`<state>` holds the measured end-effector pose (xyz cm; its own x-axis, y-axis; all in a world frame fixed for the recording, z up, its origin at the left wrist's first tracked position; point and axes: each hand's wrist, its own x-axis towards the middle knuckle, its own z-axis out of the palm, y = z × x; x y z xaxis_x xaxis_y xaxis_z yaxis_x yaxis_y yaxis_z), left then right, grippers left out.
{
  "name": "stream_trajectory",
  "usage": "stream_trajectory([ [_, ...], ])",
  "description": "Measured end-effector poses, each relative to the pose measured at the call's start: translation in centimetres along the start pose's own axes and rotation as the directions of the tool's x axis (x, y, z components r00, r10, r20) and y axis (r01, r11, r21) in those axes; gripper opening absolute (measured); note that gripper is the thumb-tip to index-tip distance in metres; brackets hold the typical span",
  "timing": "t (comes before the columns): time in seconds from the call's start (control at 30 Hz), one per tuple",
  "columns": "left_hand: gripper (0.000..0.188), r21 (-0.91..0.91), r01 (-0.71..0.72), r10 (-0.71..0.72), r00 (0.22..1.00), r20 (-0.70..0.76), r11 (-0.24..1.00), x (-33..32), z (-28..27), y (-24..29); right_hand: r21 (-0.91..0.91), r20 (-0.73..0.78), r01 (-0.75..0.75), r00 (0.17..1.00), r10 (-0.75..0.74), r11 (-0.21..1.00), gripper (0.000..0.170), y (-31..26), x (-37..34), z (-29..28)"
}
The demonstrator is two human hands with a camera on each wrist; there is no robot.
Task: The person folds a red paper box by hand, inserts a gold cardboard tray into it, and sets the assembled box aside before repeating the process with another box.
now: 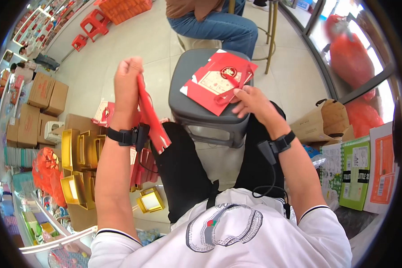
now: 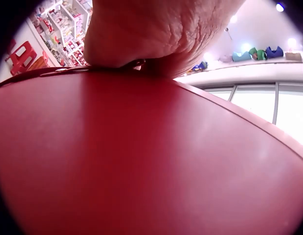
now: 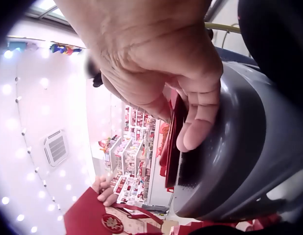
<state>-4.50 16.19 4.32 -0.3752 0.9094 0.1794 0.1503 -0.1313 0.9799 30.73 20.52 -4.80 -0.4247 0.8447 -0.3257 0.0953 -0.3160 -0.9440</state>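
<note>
L fingers (image 1: pixel 135 64) grip bag (image 1: pixel 151 117), R fingers (image 1: pixel 241 93) pinch 2nd bag (image 1: pixel 216 84) on stool (image 1: pixel 183 64) nr person (image 1: pixel 221 32)

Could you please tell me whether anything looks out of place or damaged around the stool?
Nothing looks spilled or damaged. One gold box lies alone near the person's left leg, apart from the piled gold boxes, and the red packaging lies at an angle on the grey stool; neither is clearly a fault.
</note>
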Motion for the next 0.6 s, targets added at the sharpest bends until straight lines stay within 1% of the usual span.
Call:
stream_trajectory([
  [0.03, 0.017, -0.159, -0.008, 0.008, 1.000, -0.001, 0.987, -1.0, -0.9, 1.6, -0.196, 0.030, -0.027, 0.999, 0.034, 0.980, 0.043, -0.3, -0.3, -0.7],
  [0.07, 0.017, -0.315, -0.020, 0.020, 1.000, -0.004, 0.949, -1.7, -1.6, 2.8, -0.365, 0.045, -0.030, 0.998, 0.050, 0.931, 0.046, -0.7, -0.6, -1.1],
  [0.1, 0.019, -0.412, -0.036, 0.019, 0.999, -0.046, 0.910, -2.1, -2.1, 3.4, -0.425, 0.051, -0.045, 0.996, 0.074, 0.904, 0.048, -1.8, -1.3, -0.6],
  [0.13, 0.022, -0.477, -0.054, 0.030, 0.998, -0.057, 0.877, -2.7, -2.3, 3.7, -0.485, 0.050, -0.060, 0.994, 0.096, 0.872, 0.050, -2.6, -1.9, -0.1],
  [0.2, 0.027, -0.608, -0.082, 0.048, 0.996, -0.072, 0.790, -3.9, -2.3, 3.7, -0.301, 0.180, 0.087, 0.983, -0.033, 0.950, 0.051, -2.0, -2.9, 2.9],
  [0.23, 0.032, -0.659, -0.053, 0.032, 0.998, -0.045, 0.751, -4.6, -1.8, 3.7, -0.198, 0.229, 0.151, 0.968, -0.104, 0.968, 0.052, -1.7, -3.5, 4.5],
  [0.27, 0.033, -0.709, -0.050, 0.053, 0.998, -0.018, 0.704, -4.8, -1.5, 3.1, -0.138, 0.312, 0.140, 0.946, -0.091, 0.981, 0.059, -1.5, -4.0, 5.6],
  [0.33, 0.035, -0.796, -0.033, 0.097, 0.995, 0.033, 0.604, -5.3, -1.1, 1.5, -0.016, 0.427, 0.065, 0.903, -0.052, 0.998, 0.061, -0.7, -4.4, 7.9],
  [0.37, 0.036, -0.816, 0.000, 0.086, 0.994, 0.061, 0.578, -5.8, -1.0, 1.1, 0.007, 0.462, 0.001, 0.887, -0.004, 1.000, 0.061, -0.4, -4.5, 8.7],
  [0.43, 0.036, -0.852, -0.009, 0.033, 0.999, 0.010, 0.524, -6.6, -0.3, 0.7, 0.043, 0.533, -0.128, 0.842, 0.086, 0.991, 0.062, 0.3, -4.5, 9.7],
  [0.47, 0.036, -0.869, -0.016, 0.006, 1.000, -0.015, 0.495, -7.0, -0.2, 0.4, 0.072, 0.499, -0.169, 0.860, 0.111, 0.983, 0.063, 0.9, -4.5, 9.9],
  [0.5, 0.033, -0.845, -0.013, -0.019, 0.999, -0.028, 0.535, -7.6, -0.3, 0.6, 0.102, 0.463, -0.207, 0.875, 0.138, 0.973, 0.063, 1.3, -4.6, 10.2],
  [0.53, 0.033, -0.814, -0.060, -0.042, 0.994, -0.103, 0.578, -8.3, -0.1, 0.6, 0.134, 0.428, -0.243, 0.888, 0.165, 0.961, 0.064, 1.7, -4.7, 10.4],
  [0.57, 0.033, -0.782, -0.076, -0.057, 0.988, -0.141, 0.619, -9.2, 0.2, 0.8, 0.385, 0.397, -0.262, 0.913, 0.097, 0.885, 0.055, 1.9, -4.9, 10.7],
  [0.6, 0.033, -0.746, -0.091, -0.069, 0.981, -0.181, 0.659, -9.9, 0.4, 0.9, 0.374, 0.393, -0.249, 0.915, 0.090, 0.893, 0.054, 1.7, -4.9, 10.5],
])
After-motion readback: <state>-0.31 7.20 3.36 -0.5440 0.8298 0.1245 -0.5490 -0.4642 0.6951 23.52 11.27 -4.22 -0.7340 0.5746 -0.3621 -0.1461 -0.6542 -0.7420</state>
